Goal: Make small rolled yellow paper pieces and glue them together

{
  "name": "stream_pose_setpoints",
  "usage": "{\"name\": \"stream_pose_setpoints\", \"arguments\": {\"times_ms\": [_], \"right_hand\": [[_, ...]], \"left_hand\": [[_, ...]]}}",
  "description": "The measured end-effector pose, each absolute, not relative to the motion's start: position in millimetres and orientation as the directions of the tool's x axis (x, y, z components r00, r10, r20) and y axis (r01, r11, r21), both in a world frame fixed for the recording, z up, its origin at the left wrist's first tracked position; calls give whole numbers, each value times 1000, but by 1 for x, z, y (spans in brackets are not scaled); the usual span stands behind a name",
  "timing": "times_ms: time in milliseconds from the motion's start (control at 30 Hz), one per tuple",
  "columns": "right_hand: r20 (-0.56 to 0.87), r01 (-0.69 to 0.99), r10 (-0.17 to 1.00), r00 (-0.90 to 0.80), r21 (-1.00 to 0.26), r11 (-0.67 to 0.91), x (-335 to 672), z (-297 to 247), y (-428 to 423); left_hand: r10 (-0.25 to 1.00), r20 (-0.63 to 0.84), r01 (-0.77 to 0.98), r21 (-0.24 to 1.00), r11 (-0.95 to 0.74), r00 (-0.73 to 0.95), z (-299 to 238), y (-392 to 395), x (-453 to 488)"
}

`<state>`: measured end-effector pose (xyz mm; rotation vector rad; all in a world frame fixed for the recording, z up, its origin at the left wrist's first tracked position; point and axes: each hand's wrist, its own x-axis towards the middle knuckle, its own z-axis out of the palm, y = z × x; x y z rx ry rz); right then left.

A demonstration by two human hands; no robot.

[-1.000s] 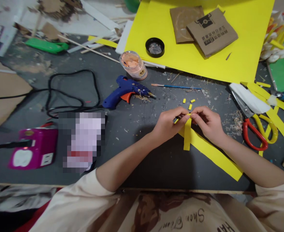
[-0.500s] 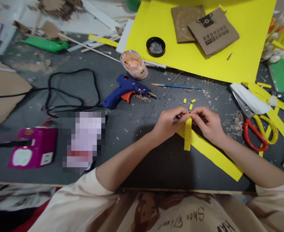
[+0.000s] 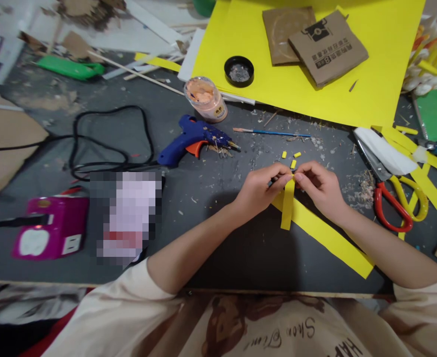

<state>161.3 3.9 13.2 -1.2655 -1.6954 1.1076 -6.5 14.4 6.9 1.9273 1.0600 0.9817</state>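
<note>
Left hand (image 3: 257,191) and right hand (image 3: 320,188) meet fingertip to fingertip. Each is pinched closed on the top end of one narrow yellow strip (image 3: 287,210), which hangs over a wider yellow strip (image 3: 328,238) lying on the bench (image 3: 240,258). One clear jar (image 3: 205,99) holds peach-coloured stuff, and one black lid (image 3: 239,72) holds grey bits. Three small yellow pieces (image 3: 292,163) lie just beyond the hands. Bare bench runs between the forearms to the near edge.

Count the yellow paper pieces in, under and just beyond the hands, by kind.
Narrow strip, pinched in the fingers of the left hand and the right hand: 1
Wide strip lying on the table under the hands: 1
Small cut bits beyond the hands: 3
Total: 5
</note>
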Motion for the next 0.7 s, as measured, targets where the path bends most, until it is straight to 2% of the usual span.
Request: {"name": "stream_pose_setpoints", "arguments": {"times_ms": [400, 700], "right_hand": [[53, 356, 962, -269, -922, 151, 162, 13, 5], [16, 373, 963, -269, -920, 119, 162, 14, 5]], "left_hand": [[866, 266, 332, 844, -421, 422, 6, 14, -8], [850, 396, 326, 799, -505, 348, 6, 15, -7]]}}
